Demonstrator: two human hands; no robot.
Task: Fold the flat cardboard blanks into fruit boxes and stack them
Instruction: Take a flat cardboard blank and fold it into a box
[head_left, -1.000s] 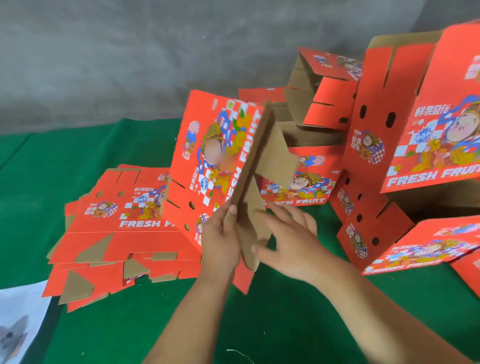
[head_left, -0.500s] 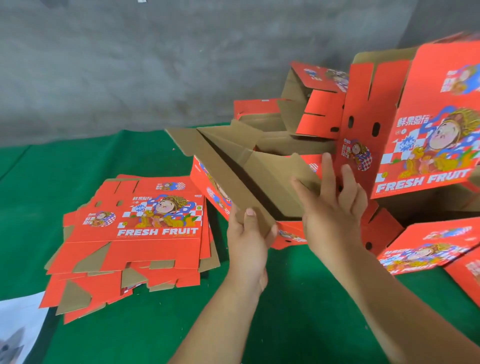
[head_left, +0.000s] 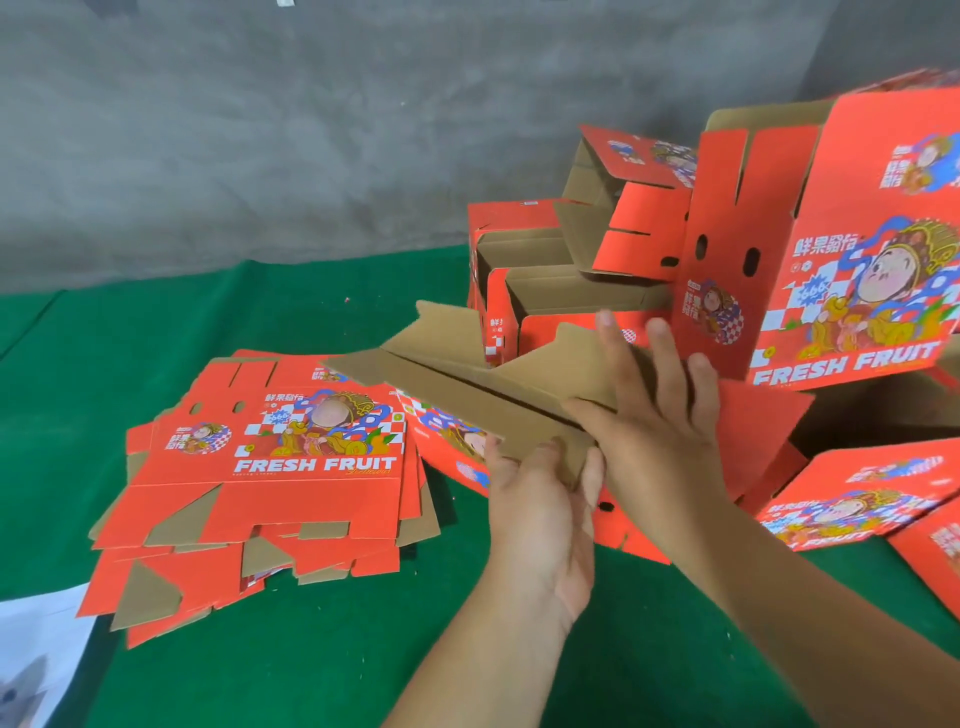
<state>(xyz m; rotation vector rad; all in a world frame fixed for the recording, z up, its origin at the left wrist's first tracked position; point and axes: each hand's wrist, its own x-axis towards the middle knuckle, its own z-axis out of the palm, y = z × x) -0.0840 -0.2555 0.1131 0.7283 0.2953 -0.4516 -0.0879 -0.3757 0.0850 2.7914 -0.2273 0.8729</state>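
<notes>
Two hands on one half-folded box (head_left: 467, 395) dead centre, brown flaps up, red print facing down-left. The left hand (head_left: 540, 514) grips its near corner from below, fingers curled up over the flap edge. The right hand (head_left: 660, 415) lies flat on the flap at about 2 o'clock from the left one, fingers straight and pressing, so the box sits above and to 10 o'clock of both palms.

One messy stack of flat blanks (head_left: 270, 483) at 9 o'clock on the green cloth (head_left: 311, 649); can't count the sheets, they overlap too much. Folded boxes (head_left: 810, 260) pile up from 1 to 3 o'clock: at least five or six, several cut off at the right edge, so no exact count. A white sheet (head_left: 36, 654) at 8 o'clock is cropped.
</notes>
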